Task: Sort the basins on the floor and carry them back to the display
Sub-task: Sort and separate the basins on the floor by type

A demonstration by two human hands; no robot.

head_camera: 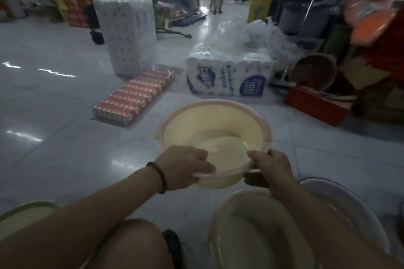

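Head view: left hand (183,166) and right hand (273,168), fingers (197,154) curled, grip a cream basin (214,129) by its near rim. Nearby, other basins (258,225) lie on the floor (65,137); sorting unfinished, carrying apparently not begun.

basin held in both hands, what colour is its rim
The basin has a pale pink rim around a cream-yellow inside, seen best in the head view.

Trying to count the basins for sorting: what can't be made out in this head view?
- Green-rimmed basin, head view: cut off by the left edge, covered by the left forearm.
- White basin, head view: largely behind the right forearm.
- Held basin, head view: near rim under the left hand and right hand.
- Display goods at right, head view: blurred, dark.
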